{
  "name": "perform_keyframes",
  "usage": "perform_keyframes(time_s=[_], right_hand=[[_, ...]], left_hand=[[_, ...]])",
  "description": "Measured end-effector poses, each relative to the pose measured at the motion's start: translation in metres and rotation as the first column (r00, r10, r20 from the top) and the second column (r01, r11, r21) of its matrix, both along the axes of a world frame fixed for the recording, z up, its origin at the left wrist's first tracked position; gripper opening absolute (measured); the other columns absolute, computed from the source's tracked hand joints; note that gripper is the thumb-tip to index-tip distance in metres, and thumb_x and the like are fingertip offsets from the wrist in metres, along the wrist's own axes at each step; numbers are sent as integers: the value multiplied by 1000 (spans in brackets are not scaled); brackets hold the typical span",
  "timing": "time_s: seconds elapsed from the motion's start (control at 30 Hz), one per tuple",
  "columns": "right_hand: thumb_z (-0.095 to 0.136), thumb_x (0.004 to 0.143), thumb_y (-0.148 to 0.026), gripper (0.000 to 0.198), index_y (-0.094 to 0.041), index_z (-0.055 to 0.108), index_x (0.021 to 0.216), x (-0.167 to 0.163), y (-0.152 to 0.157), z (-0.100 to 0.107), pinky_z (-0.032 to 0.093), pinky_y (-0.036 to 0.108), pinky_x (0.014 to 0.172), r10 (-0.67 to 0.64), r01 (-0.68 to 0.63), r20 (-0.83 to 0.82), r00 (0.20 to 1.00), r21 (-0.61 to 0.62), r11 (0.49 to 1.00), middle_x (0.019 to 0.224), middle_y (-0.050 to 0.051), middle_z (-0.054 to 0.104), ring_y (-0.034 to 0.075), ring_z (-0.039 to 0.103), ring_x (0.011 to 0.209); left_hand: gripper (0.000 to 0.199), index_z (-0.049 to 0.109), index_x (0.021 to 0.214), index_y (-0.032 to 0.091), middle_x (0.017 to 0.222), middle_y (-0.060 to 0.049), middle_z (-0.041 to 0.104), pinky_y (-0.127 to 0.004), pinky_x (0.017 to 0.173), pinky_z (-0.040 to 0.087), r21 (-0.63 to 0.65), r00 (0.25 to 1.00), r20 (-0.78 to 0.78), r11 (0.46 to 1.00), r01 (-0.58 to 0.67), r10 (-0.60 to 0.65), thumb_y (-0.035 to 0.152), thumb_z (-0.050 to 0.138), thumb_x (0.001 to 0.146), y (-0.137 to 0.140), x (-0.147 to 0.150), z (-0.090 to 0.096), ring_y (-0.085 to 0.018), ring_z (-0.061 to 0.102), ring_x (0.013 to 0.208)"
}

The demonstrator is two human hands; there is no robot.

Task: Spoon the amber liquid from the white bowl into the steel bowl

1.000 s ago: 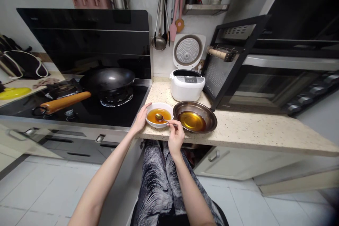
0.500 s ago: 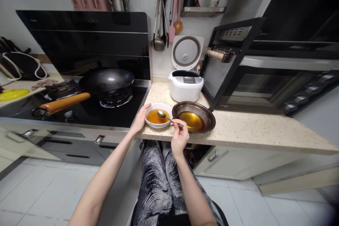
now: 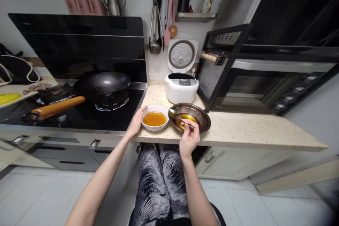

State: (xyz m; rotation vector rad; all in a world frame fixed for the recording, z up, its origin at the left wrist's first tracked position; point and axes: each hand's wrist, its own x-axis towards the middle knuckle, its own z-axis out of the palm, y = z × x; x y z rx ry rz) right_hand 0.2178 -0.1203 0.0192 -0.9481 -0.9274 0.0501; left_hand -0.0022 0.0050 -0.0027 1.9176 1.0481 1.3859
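A white bowl (image 3: 155, 128) of amber liquid (image 3: 155, 119) stands near the counter's front edge. Against its left side rests my left hand (image 3: 136, 122), gripping the rim and wall with the thumb partly hidden. My right hand (image 3: 190, 137) pinches the handle of a metal spoon (image 3: 172, 113). The spoon's head points left, over the left rim of a steel basin (image 3: 206, 120) that holds golden-amber liquid. The basin sits right beside the white bowl; my right fingers are above its front part and hide some of the liquid.
Behind the bowls is a white rice cooker (image 3: 182, 93) with its lid raised. A black wok (image 3: 102, 84) with a wooden handle rests on the stove to the left. An oven (image 3: 265, 84) stands at the right. Utensils, including a ladle (image 3: 153, 48), hang on the wall.
My right hand has moved right with the spoon, from over the white bowl to over the steel basin. My left hand stays at the white bowl. The view has shifted slightly.
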Motion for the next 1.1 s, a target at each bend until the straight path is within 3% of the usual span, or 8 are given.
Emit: perform_keyframes(time_s=[0.13, 0.3, 0.63, 0.8, 1.1], right_hand=[[54, 99, -30, 16, -20, 65, 96, 14, -2, -3, 59, 34, 84, -77, 78, 75, 994, -10, 997, 94, 6, 71, 17, 69, 87], [50, 100, -19, 16, -21, 66, 99, 27, -5, -5, 58, 34, 86, -137, 134, 300, 944, 29, 990, 93, 5, 72, 17, 70, 91], [44, 97, -8, 31, -22, 67, 112, 39, -2, -16, 60, 40, 84, -68, 24, 593, 803, 81, 996, 98, 9, 73, 21, 70, 95], [41, 95, -4, 38, -21, 66, 118, 42, 0, -20, 61, 41, 86, -60, 6, 645, 762, 85, 996, 103, 11, 73, 22, 69, 101], [39, 94, -4, 40, -21, 66, 118, 42, -2, -23, 59, 42, 88, -25, 19, 637, 770, 15, 1000, 104, 11, 71, 22, 67, 101]], left_hand=[[52, 59, 137, 18, 151, -11, 55, -47, 128, 26, -21, 1000, 17, 1000, 7, -7, 48, 36, 102, 1, -1, -2, -25, 47, 145], [53, 59, 137, 18, 151, -11, 55, -46, 129, 24, -18, 1000, 19, 1000, 8, -7, 49, 36, 102, 1, -1, -2, -25, 46, 145], [53, 59, 138, 19, 152, -11, 54, -47, 129, 24, -21, 1000, 16, 1000, 2, -2, 50, 37, 102, 1, -2, -2, -26, 45, 146], [53, 59, 139, 18, 153, -11, 54, -47, 128, 24, -30, 1000, 11, 1000, -4, 4, 50, 36, 102, -1, -1, 0, -26, 45, 146], [52, 59, 139, 18, 152, -11, 54, -47, 128, 25, -17, 1000, -3, 1000, -2, 2, 49, 35, 103, -1, -2, 0, -26, 46, 145]])
